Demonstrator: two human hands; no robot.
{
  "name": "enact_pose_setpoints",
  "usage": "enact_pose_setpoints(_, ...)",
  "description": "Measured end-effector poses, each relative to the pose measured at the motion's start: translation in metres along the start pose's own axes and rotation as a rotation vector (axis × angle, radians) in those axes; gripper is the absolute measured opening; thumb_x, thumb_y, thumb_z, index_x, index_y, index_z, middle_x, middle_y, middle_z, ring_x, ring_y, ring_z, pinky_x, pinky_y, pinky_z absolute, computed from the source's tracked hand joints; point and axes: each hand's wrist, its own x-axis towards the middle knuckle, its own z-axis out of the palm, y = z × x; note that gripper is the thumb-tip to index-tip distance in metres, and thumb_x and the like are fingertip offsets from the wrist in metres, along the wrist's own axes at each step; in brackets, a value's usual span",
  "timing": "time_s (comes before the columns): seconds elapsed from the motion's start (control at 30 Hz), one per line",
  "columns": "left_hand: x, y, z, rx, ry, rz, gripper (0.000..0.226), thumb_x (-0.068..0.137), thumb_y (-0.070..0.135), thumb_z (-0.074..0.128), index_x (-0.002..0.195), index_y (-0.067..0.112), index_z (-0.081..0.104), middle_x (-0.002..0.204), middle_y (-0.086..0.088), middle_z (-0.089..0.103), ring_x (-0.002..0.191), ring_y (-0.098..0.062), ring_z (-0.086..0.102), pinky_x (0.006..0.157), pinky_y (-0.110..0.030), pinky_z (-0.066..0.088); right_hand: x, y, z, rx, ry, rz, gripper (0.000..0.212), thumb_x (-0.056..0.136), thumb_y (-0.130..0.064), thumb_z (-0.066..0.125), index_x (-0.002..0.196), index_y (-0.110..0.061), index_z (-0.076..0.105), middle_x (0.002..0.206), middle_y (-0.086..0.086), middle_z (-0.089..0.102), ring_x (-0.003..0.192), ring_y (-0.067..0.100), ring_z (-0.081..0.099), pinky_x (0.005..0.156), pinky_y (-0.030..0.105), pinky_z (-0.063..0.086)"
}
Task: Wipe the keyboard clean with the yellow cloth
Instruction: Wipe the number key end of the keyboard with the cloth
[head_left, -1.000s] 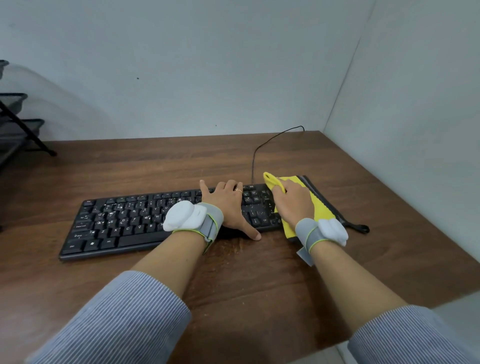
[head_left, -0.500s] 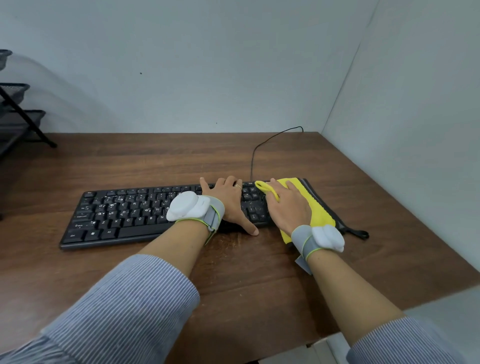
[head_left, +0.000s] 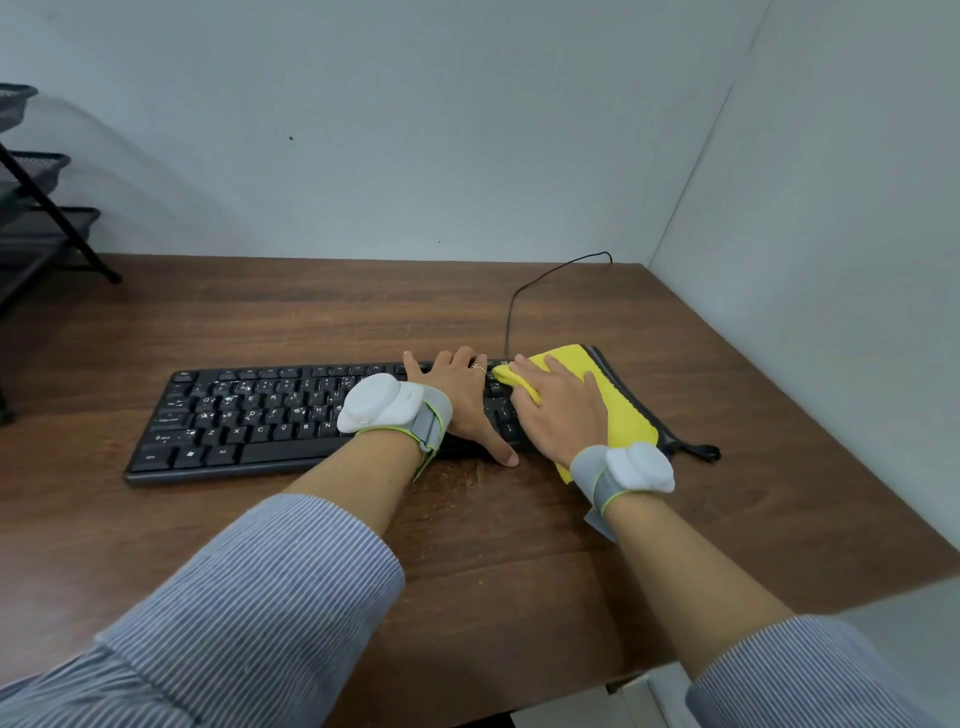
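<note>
A black keyboard (head_left: 260, 415) lies across the brown wooden desk (head_left: 467, 545), with pale specks on its left keys. My left hand (head_left: 462, 397) rests flat on the keys right of the middle, fingers spread, thumb at the front edge. My right hand (head_left: 563, 415) presses the yellow cloth (head_left: 623, 415) down over the keyboard's right end. The cloth has a dark grey edge with a loop at its near right corner. It hides the rightmost keys.
The keyboard's thin black cable (head_left: 524, 291) runs back toward the corner of the two white walls. A black mesh rack (head_left: 36, 228) stands at the far left. The desk's front right corner (head_left: 935, 566) is near my right forearm.
My right hand has slid the cloth a little to the left along the keyboard's right end. My left hand has stayed on the keys.
</note>
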Motion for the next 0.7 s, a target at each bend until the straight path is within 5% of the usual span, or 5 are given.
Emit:
enact_pose_setpoints(0.23, 0.001, -0.001, -0.001, -0.007, -0.018, 0.006, 0.141, 0.043, 0.082, 0.067, 0.149, 0.015, 0.002, 0.153, 0.001, 0.012, 0.142, -0.027, 0.009, 0.106, -0.071, 0.000, -0.013, 0.019, -0.003, 0.231, 0.145, 0.324, 0.042, 0.091, -0.033, 0.040, 0.132, -0.035, 0.048, 0.148, 0.000, 0.039, 0.131, 0.027, 0.039, 0.093, 0.039, 0.042)
enact_pose_setpoints(0.4, 0.001, -0.001, 0.000, -0.005, -0.007, 0.001, 0.140, 0.043, 0.082, 0.067, 0.149, 0.016, 0.003, 0.153, 0.001, 0.012, 0.142, -0.027, 0.009, 0.106, -0.070, 0.000, -0.024, 0.006, 0.002, 0.101, 0.202, 0.062, 0.038, 0.088, -0.028, 0.046, 0.124, -0.031, 0.058, 0.141, -0.004, 0.050, 0.132, 0.024, 0.039, 0.108, 0.043, 0.030)
enact_pose_setpoints(0.57, 0.001, -0.001, 0.001, -0.020, -0.008, -0.002, 0.141, 0.042, 0.081, 0.068, 0.149, 0.017, 0.003, 0.154, 0.001, 0.010, 0.142, -0.026, 0.007, 0.105, -0.070, -0.001, -0.024, 0.016, -0.003, 0.235, 0.198, 0.272, 0.040, 0.089, -0.031, 0.044, 0.128, -0.033, 0.054, 0.146, 0.000, 0.042, 0.129, 0.026, 0.042, 0.091, 0.036, 0.043)
enact_pose_setpoints(0.7, 0.001, 0.000, 0.000, -0.007, -0.007, -0.003, 0.141, 0.043, 0.081, 0.068, 0.149, 0.016, 0.003, 0.154, 0.001, 0.011, 0.142, -0.026, 0.008, 0.106, -0.070, -0.001, -0.033, 0.015, -0.003, 0.203, 0.172, 0.142, 0.039, 0.089, -0.029, 0.047, 0.127, -0.033, 0.054, 0.145, -0.002, 0.044, 0.129, 0.026, 0.042, 0.097, 0.038, 0.041)
